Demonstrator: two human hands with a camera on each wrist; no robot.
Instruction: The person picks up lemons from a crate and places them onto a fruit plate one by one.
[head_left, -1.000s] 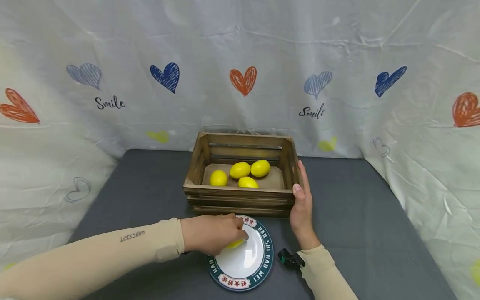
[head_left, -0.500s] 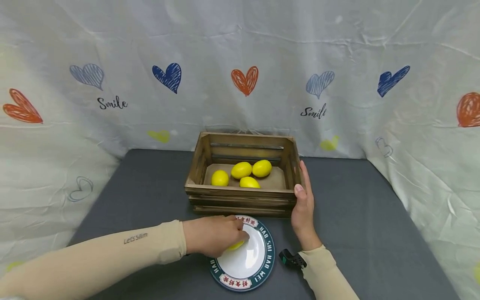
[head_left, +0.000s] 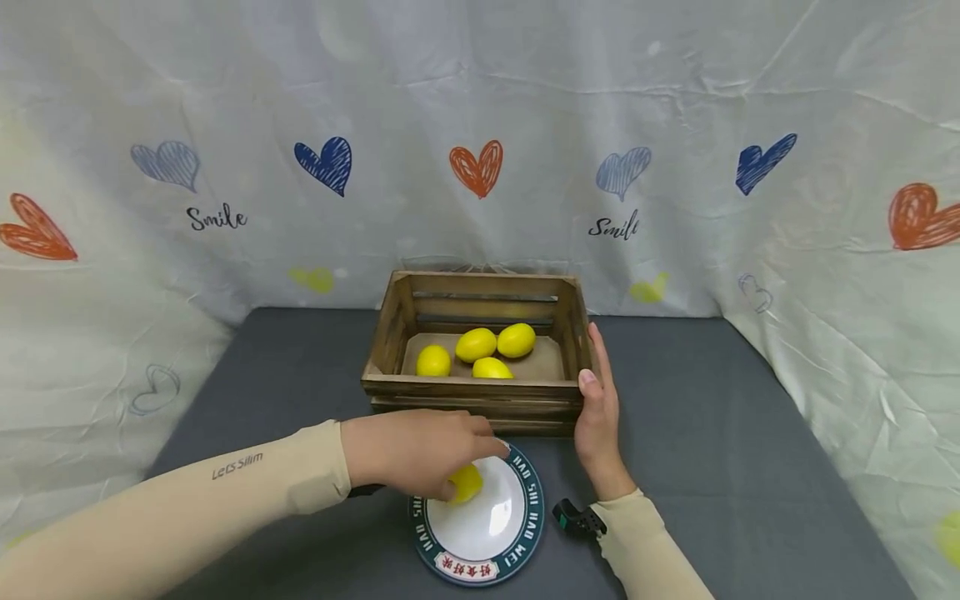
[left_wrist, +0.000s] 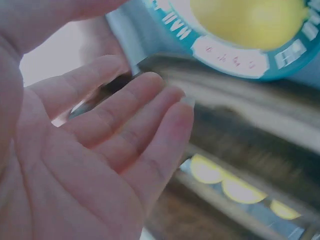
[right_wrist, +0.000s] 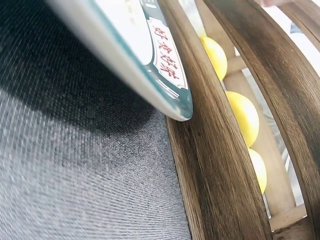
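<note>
A yellow lemon (head_left: 466, 483) lies on a white plate with a teal lettered rim (head_left: 528, 525), just in front of a wooden crate (head_left: 472, 397). My left hand (head_left: 442, 454) hovers over the lemon. In the left wrist view its fingers (left_wrist: 125, 130) are relaxed and hold nothing, with the lemon (left_wrist: 250, 20) apart on the plate (left_wrist: 225, 52). My right hand (head_left: 596, 412) lies flat against the crate's right side, fingers straight, thumb at the front corner. Several more lemons (head_left: 477, 344) lie inside the crate.
The grey table (head_left: 705, 433) is walled on three sides by a white cloth printed with hearts (head_left: 480, 167). A small black device (head_left: 573, 520) sits at my right wrist. The right wrist view shows the plate's edge (right_wrist: 165, 60) close to the crate's front slat (right_wrist: 215, 150).
My left hand has loosened and lifted off the lemon, which now shows more fully on the plate. The right hand stays against the crate.
</note>
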